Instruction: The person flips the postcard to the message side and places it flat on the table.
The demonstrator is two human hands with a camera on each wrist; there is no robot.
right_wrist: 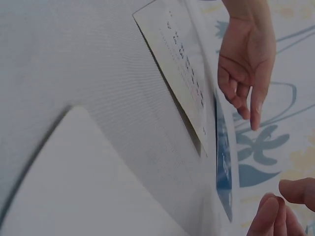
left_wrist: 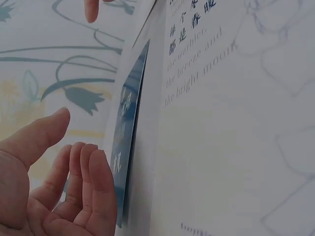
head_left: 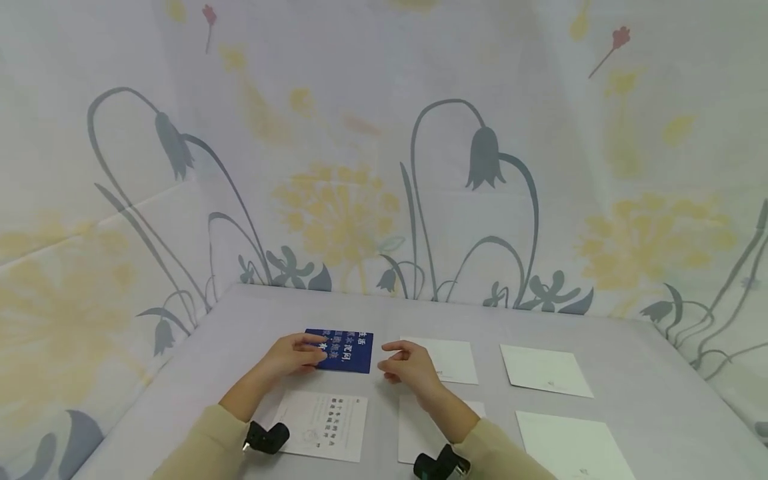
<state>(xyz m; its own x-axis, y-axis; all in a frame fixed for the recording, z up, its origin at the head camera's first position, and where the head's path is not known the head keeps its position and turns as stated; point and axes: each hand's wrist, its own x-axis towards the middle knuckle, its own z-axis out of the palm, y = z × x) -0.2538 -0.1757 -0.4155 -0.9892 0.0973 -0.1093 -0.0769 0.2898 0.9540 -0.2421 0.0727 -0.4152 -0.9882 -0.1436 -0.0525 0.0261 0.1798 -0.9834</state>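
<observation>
A dark blue card (head_left: 351,353) with white printed characters lies at the back left of the table. My left hand (head_left: 291,356) is over its left edge, fingers overlapping the card in the head view. The left wrist view shows the thumb apart from the loosely bent fingers of that hand (left_wrist: 74,191), beside the blue card (left_wrist: 129,110). Just right of the card hovers my right hand (head_left: 414,370), fingers loosely curled around nothing. Nearer me, below the left hand, lies a white card (head_left: 321,427) with black characters and a faint drawing.
Right of the blue card lies a white card (head_left: 459,360), with another white card (head_left: 546,370) farther right. In the near row, one white card (head_left: 414,427) is partly hidden under my right forearm. Another white card (head_left: 573,440) lies at the near right. A flowered cloth (head_left: 360,147) hangs behind.
</observation>
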